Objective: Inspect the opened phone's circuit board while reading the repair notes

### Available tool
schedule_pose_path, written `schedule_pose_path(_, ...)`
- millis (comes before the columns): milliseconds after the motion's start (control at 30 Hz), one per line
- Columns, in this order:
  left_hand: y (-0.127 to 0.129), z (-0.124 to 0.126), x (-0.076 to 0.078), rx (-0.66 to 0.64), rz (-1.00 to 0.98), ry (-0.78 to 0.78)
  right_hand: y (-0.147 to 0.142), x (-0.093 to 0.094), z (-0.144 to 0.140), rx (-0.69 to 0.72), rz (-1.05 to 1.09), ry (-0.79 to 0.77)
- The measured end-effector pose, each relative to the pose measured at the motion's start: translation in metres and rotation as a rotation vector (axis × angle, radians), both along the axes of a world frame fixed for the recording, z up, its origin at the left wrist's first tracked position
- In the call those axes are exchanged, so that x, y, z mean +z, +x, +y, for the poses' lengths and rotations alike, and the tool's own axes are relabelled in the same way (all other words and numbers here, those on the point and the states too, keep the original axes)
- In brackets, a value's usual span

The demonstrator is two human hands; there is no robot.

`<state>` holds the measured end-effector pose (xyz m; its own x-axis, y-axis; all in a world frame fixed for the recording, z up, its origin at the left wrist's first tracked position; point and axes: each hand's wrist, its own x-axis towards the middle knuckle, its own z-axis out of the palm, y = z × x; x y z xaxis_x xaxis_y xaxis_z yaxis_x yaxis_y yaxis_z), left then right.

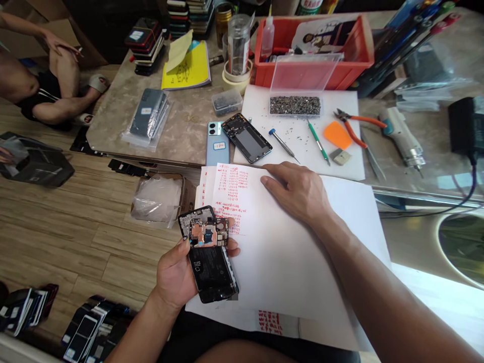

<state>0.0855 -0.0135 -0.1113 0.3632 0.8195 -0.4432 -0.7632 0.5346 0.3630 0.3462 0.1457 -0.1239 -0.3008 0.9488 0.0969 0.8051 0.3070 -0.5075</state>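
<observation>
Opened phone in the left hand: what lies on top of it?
A circuit board lies across the opened phone held in the left hand. What the board covers cannot be seen.

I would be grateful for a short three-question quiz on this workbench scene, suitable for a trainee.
1. What does the person's left hand hold?
A) orange-handled pliers
B) an opened phone with a circuit board over it
C) a yellow notebook

2. True or false: the person's right hand grips the green-handled tool.

3. Fill in: on the white mat, the clear box of small metal pieces has its lid standing ____.

Key
1. B
2. False; it is over the white paper.
3. open
</observation>
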Motion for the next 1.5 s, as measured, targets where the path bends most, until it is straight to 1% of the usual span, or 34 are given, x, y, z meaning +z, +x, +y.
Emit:
schedule_pose_path(233, -0.003, -0.003, -0.004, -0.008, 0.013, -0.023, 0.000, 0.000, 0.000, 0.002, 0.001, 0.005)
schedule_pose_path(467, 0.000, 0.001, 0.001, 0.009, -0.019, 0.004, 0.000, 0.000, 0.000, 0.005, 0.001, 0.001)
schedule_pose_path(633, 0.002, 0.001, 0.004, 0.046, -0.057, -0.001, 0.000, 0.001, 0.000, 0.004, 0.002, 0.000)
schedule_pose_path(967, 0.001, 0.002, 0.001, 0.028, -0.100, 0.032, 0.000, -0.003, 0.000, 0.009, 0.003, 0.025)
schedule_pose_path(1167, 0.002, 0.002, 0.001, 0.130, -0.109, 0.043, 0.002, -0.006, 0.000, 0.007, 0.016, 0.030)
schedule_pose_path(1367, -0.003, -0.004, -0.003, 0.100, -0.185, 0.084, 0.001, -0.010, 0.001, 0.008, 0.016, 0.055)
schedule_pose_path(1500, -0.004, -0.004, -0.003, 0.087, -0.224, 0.104, 0.001, -0.012, 0.001, 0.007, 0.028, 0.072)
